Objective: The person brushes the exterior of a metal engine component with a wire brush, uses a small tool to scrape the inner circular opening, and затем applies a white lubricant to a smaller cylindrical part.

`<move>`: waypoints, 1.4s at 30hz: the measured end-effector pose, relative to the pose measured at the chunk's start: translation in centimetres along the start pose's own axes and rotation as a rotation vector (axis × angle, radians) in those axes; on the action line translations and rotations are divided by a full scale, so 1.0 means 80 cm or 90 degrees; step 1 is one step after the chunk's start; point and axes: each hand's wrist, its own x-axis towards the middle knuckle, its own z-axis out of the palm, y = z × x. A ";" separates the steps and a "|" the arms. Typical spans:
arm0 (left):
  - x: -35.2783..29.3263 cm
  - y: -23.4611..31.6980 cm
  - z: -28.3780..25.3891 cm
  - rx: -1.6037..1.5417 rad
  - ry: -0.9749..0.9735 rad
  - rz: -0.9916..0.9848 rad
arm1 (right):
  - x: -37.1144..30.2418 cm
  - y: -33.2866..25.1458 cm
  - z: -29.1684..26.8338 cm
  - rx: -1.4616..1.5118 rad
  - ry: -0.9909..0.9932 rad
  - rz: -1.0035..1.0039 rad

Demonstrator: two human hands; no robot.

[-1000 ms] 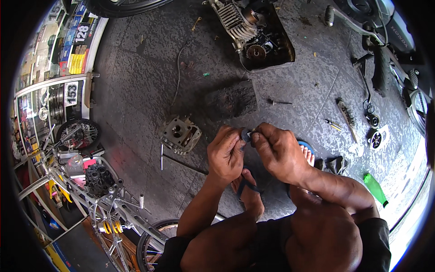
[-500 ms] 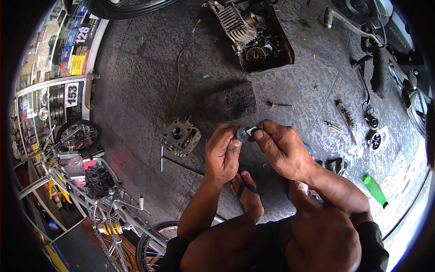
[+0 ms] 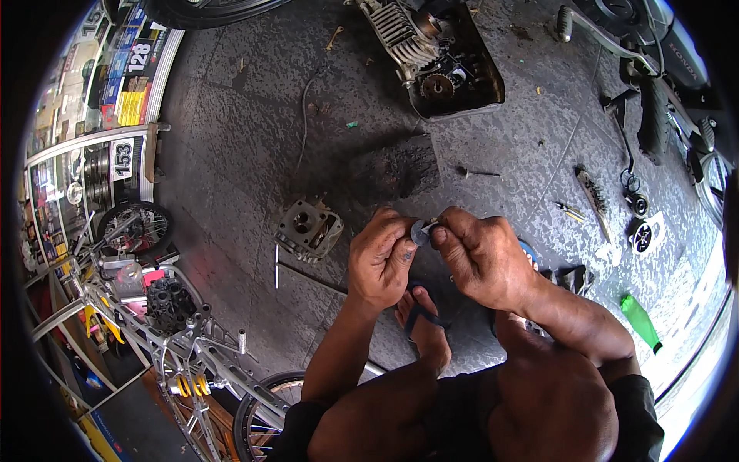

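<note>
My left hand (image 3: 381, 263) is closed, thumb and fingers pinching an engine valve (image 3: 420, 232) by its round grey head. Its stem is hidden by the fingers. Close against it, my right hand (image 3: 486, 258) is closed too, its thumb and forefinger pressed together at a small pale piece (image 3: 433, 225) too little to name. Both hands are raised over the floor between my knees. Beyond my left hand a metal cylinder head (image 3: 309, 229) lies on the floor. Another valve (image 3: 479, 173) lies past my right hand.
A dark block (image 3: 396, 169) sits ahead of my hands. Farther off stands a finned engine (image 3: 439, 65) with its casing open. A T-handle wrench (image 3: 277, 266) lies by the cylinder head. To the right are a dirty brush (image 3: 593, 202) and a green tube (image 3: 640, 322); a bare motorcycle frame (image 3: 204, 354) is at left.
The valve head has turned and shifted slightly right between my fingers, and less of the pale piece shows. Both hands stay closed and close together.
</note>
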 end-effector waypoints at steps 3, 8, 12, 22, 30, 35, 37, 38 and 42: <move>-0.006 -0.002 0.012 0.028 0.046 -0.010 | 0.000 0.000 0.005 0.031 0.006 0.020; -0.008 -0.007 0.025 0.108 0.116 0.036 | 0.002 -0.004 0.016 0.150 0.041 0.084; -0.003 -0.008 0.030 0.181 0.155 0.083 | 0.003 -0.001 0.015 0.239 0.018 0.139; -0.006 0.000 0.003 -0.020 0.041 -0.032 | 0.008 0.000 -0.004 0.075 -0.006 0.016; -0.003 -0.005 -0.001 -0.027 0.020 0.000 | 0.006 0.001 -0.003 -0.015 0.008 -0.039; -0.004 -0.006 0.003 -0.005 0.022 0.018 | 0.004 -0.003 0.000 -0.069 0.022 -0.057; -0.005 -0.005 0.012 0.027 0.079 0.045 | 0.003 -0.004 0.003 -0.060 0.024 -0.055; -0.007 -0.004 0.015 0.025 0.080 0.047 | 0.003 -0.005 0.004 -0.023 0.023 -0.038; -0.006 0.001 0.023 0.123 0.148 0.048 | 0.002 -0.009 0.014 0.094 0.028 0.017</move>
